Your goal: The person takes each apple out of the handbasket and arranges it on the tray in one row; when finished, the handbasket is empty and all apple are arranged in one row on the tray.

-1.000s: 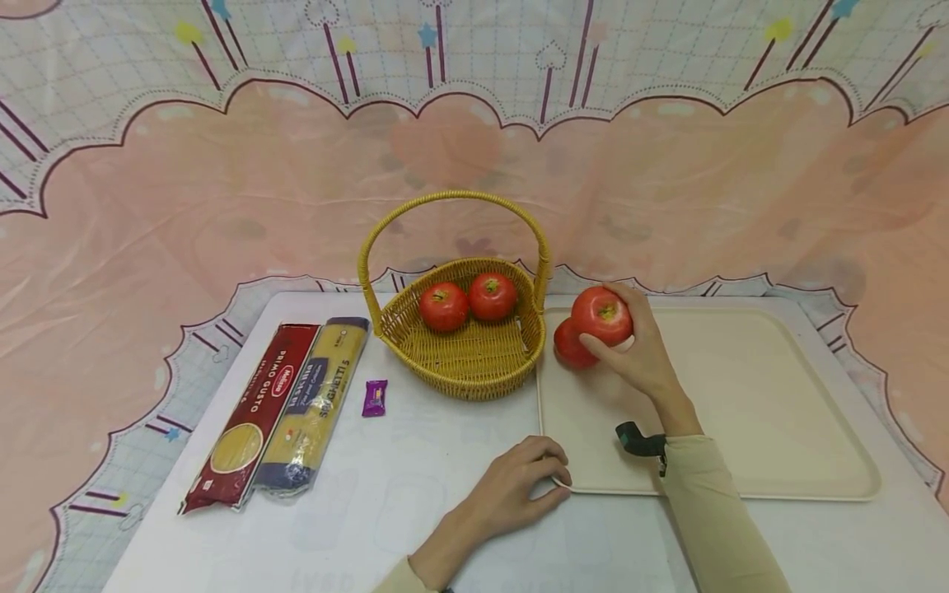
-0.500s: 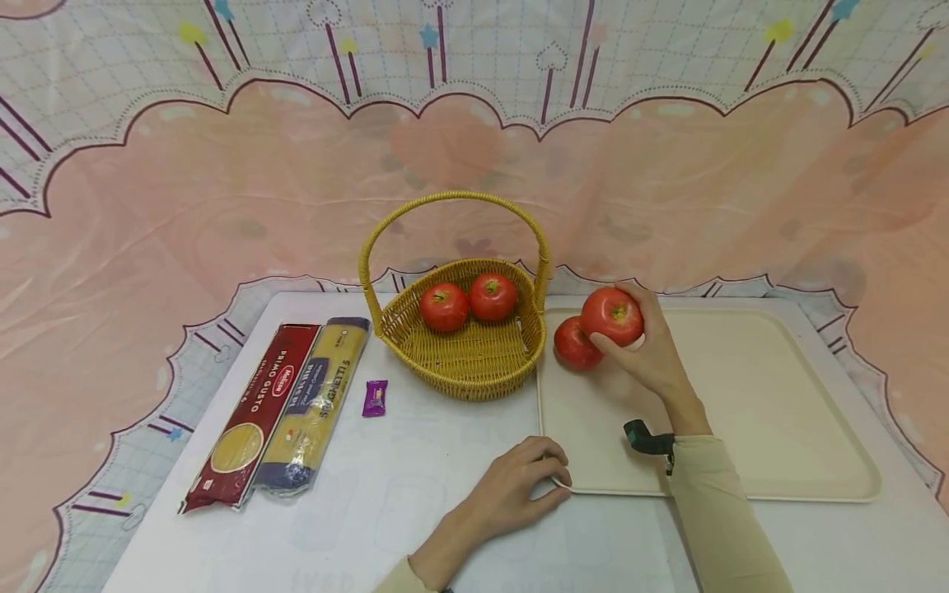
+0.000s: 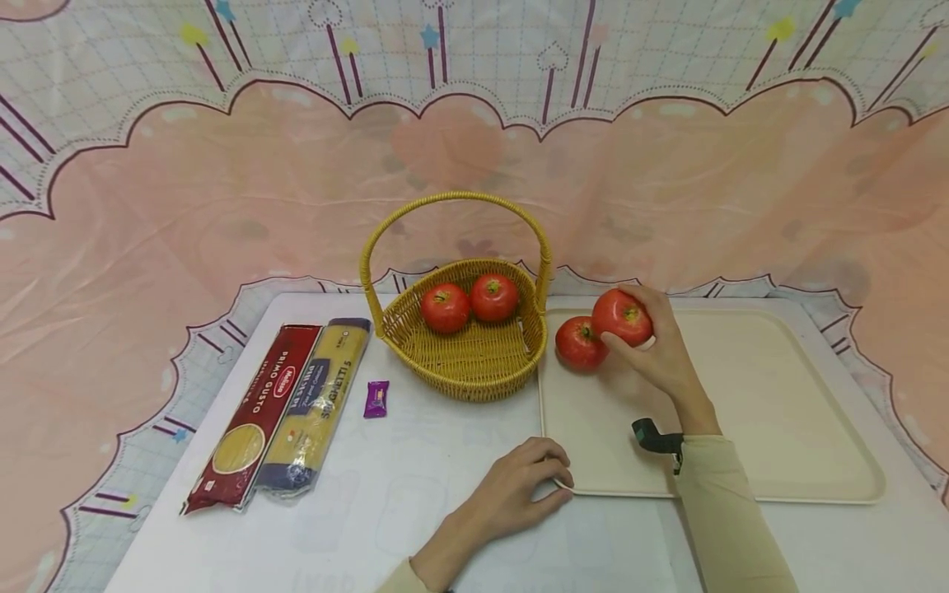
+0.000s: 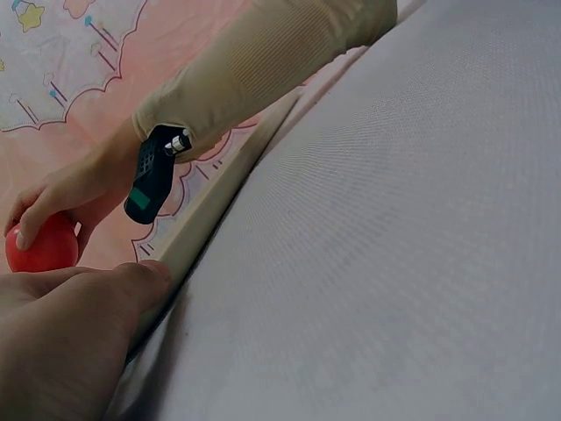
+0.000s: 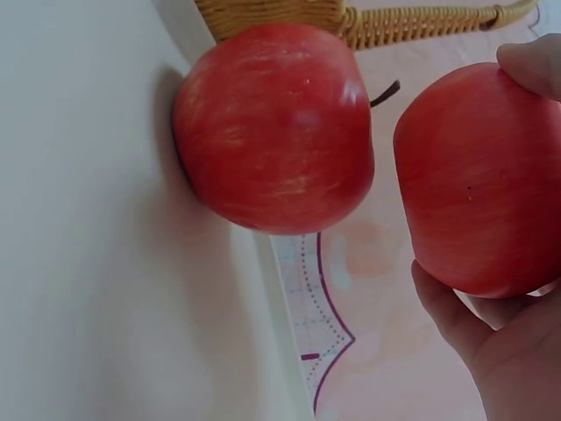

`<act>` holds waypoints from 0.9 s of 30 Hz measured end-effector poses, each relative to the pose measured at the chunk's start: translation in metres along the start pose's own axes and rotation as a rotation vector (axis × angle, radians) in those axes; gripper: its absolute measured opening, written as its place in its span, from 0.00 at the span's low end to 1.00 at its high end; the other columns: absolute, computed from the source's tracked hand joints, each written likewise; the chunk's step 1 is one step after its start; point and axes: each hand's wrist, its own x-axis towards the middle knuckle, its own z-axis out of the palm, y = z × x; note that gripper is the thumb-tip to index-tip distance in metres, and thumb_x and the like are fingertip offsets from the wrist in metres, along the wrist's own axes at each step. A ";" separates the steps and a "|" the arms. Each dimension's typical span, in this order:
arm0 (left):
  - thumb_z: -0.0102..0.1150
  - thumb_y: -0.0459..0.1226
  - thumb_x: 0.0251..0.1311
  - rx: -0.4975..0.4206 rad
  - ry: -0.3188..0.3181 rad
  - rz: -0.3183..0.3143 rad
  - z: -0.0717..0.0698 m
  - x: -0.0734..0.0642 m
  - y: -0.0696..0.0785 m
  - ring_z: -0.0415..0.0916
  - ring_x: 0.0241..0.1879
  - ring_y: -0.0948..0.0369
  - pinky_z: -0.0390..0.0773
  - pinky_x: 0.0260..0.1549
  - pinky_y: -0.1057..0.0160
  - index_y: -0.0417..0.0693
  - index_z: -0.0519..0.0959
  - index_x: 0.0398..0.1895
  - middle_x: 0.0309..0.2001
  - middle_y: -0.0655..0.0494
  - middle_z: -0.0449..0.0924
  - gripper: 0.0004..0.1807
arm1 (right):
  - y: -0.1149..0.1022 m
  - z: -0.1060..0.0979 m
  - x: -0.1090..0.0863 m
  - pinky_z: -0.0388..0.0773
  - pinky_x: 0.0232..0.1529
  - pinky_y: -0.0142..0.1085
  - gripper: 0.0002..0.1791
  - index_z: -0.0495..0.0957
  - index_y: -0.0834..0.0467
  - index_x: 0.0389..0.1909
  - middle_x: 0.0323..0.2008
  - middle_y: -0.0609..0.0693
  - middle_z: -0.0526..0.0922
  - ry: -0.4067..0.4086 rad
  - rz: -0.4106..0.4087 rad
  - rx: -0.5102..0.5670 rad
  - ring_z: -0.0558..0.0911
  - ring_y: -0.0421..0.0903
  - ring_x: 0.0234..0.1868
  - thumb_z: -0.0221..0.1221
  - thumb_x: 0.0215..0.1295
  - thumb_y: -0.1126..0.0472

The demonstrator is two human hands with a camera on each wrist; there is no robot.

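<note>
A red apple (image 3: pixel 623 318) is gripped in my right hand (image 3: pixel 660 350), raised over the left part of the cream tray (image 3: pixel 749 395). Just left of it, a second apple (image 3: pixel 581 343) rests on the tray; the right wrist view shows this resting apple (image 5: pixel 276 132) with its stem toward the held apple (image 5: pixel 482 184). My left hand (image 3: pixel 519 487) holds the tray's near left corner, fingers curled at the rim; in the left wrist view its thumb (image 4: pixel 145 279) lies along the edge. Two more apples (image 3: pixel 445 308) sit at the back of the yellow wicker basket (image 3: pixel 467 387).
The basket's tall hoop handle (image 3: pixel 454 196) arches up beside the tray. Farther left lie a purple wrapped sweet (image 3: pixel 376 399), a yellow spaghetti packet (image 3: pixel 315 412) and a dark red pasta packet (image 3: pixel 255 416) on the white table (image 3: pixel 356 527). A patterned cloth (image 3: pixel 296 198) hangs behind.
My right hand has shifted a little to the right with its apple, uncovering more of the apple on the tray. My left hand has stayed at the tray corner.
</note>
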 end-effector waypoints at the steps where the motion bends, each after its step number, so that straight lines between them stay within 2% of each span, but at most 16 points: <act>1: 0.61 0.44 0.59 0.000 -0.001 0.000 0.000 0.000 0.000 0.69 0.51 0.70 0.71 0.50 0.76 0.60 0.79 0.33 0.46 0.67 0.74 0.02 | 0.001 -0.001 0.000 0.67 0.57 0.61 0.37 0.64 0.60 0.63 0.61 0.60 0.64 0.000 0.002 -0.001 0.66 0.55 0.60 0.67 0.50 0.70; 18: 0.62 0.44 0.59 -0.028 -0.024 -0.033 -0.002 0.002 0.002 0.69 0.51 0.71 0.72 0.49 0.75 0.60 0.80 0.33 0.47 0.68 0.74 0.02 | 0.012 -0.006 0.000 0.65 0.60 0.61 0.37 0.61 0.61 0.64 0.61 0.60 0.61 -0.011 0.105 0.014 0.66 0.57 0.61 0.66 0.53 0.67; 21: 0.61 0.44 0.59 -0.034 -0.027 -0.038 -0.003 0.002 0.002 0.69 0.51 0.71 0.71 0.49 0.75 0.60 0.80 0.33 0.47 0.68 0.73 0.02 | 0.021 -0.006 0.000 0.64 0.60 0.63 0.38 0.61 0.60 0.64 0.62 0.60 0.61 -0.009 0.109 0.010 0.65 0.58 0.61 0.66 0.52 0.68; 27: 0.60 0.45 0.60 -0.014 -0.018 -0.023 -0.002 0.002 0.003 0.69 0.51 0.72 0.71 0.49 0.77 0.61 0.79 0.33 0.47 0.68 0.73 0.02 | 0.055 -0.004 0.002 0.64 0.62 0.59 0.40 0.63 0.51 0.65 0.63 0.54 0.62 0.014 0.131 0.012 0.66 0.53 0.62 0.68 0.51 0.65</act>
